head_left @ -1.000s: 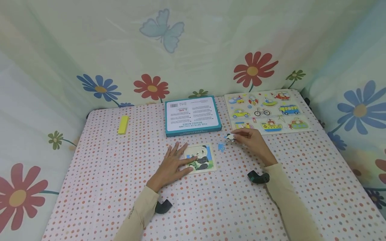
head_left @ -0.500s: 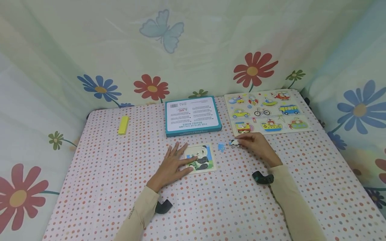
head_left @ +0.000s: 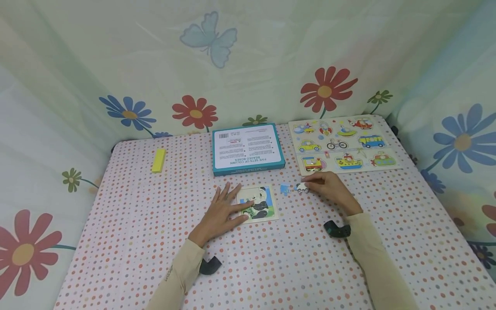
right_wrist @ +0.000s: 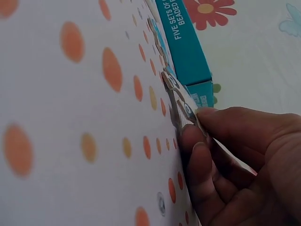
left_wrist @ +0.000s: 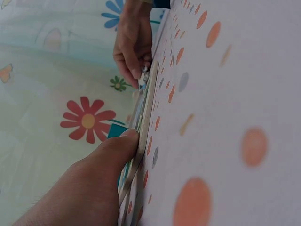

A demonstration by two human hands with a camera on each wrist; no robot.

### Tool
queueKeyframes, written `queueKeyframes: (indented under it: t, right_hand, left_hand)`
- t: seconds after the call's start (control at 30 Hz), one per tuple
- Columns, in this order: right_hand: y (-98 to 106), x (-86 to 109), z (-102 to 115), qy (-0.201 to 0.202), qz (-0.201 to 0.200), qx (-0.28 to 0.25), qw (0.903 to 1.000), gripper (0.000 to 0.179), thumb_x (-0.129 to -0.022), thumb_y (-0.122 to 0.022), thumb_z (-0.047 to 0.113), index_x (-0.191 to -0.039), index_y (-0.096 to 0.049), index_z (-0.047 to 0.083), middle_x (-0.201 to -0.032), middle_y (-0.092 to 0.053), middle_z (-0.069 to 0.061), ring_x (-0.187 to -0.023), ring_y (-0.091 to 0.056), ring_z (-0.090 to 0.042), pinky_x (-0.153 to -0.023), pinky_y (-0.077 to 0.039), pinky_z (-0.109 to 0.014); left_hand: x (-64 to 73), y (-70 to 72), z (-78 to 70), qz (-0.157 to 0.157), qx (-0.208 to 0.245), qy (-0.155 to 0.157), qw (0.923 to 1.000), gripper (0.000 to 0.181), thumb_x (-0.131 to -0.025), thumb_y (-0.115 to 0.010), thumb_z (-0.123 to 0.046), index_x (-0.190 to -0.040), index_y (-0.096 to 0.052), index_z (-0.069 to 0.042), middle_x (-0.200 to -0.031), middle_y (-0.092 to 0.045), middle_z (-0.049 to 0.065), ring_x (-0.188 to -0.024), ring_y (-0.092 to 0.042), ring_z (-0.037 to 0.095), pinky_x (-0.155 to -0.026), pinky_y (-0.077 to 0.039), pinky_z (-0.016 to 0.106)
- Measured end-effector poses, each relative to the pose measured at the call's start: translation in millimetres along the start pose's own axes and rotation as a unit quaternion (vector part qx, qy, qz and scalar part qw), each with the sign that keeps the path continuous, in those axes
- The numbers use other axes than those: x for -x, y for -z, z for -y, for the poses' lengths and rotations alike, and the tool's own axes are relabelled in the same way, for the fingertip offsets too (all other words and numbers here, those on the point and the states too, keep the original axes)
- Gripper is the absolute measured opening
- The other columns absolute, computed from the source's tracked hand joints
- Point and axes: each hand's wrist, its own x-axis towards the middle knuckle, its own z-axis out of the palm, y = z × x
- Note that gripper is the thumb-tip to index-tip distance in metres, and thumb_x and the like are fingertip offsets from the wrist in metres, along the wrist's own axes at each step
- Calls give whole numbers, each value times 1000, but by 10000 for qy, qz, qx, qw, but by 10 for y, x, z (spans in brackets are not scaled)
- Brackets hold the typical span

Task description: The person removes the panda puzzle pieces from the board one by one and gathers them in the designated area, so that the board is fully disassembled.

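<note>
In the head view my left hand (head_left: 221, 213) lies with fingers spread across the left side of a small panda jigsaw puzzle (head_left: 267, 206) in a pale frame. From the left wrist view, the left thumb (left_wrist: 123, 141) sits along the frame's edge (left_wrist: 153, 94). My right hand (head_left: 330, 189) pinches a white-and-black puzzle piece (head_left: 301, 187) low over the tablecloth, right of the puzzle. The right wrist view shows thumb and fingers on that piece (right_wrist: 181, 94), its far end tilted close to the cloth. Just left of it lies a light blue puzzle piece (head_left: 285, 189).
Behind the puzzle lies a teal box (head_left: 249, 148) with a white label. At the back right is a vehicle picture board (head_left: 329, 154). A yellow block (head_left: 158, 161) lies at the back left. The dotted tablecloth (head_left: 271, 267) ends at a flowered curtain (head_left: 255, 86).
My right hand has moved slightly right and towards me with the pinched piece, lowering it beside the blue piece. In the last half second it has barely moved. The left hand stays put.
</note>
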Motion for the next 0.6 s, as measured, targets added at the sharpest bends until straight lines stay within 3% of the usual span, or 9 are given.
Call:
queueKeyframes:
  t: [0.4, 0.6]
  right_hand:
    - [9, 13, 5, -135, 6, -63, 9999, 25, -91, -66, 14, -112, -69, 1, -113, -64, -18, -80, -56, -16, -66, -46, -19]
    - [31, 7, -23, -361, 153, -444, 9982, 29, -93, -65, 18, -117, -67, 3, -114, -64, -18, -78, -55, -15, -63, -46, -20]
  left_hand:
    - [4, -1, -6, -55, -1, -31, 10000, 44, -95, -49, -55, -137, -50, -43, -161, -16, 2, -148, 0, 33, -117, 4, 54]
    - [3, 8, -11, -61, 17, -29, 10000, 44, -94, -50, -54, -136, -50, -43, -161, -17, 3, -148, 0, 32, -118, 4, 53]
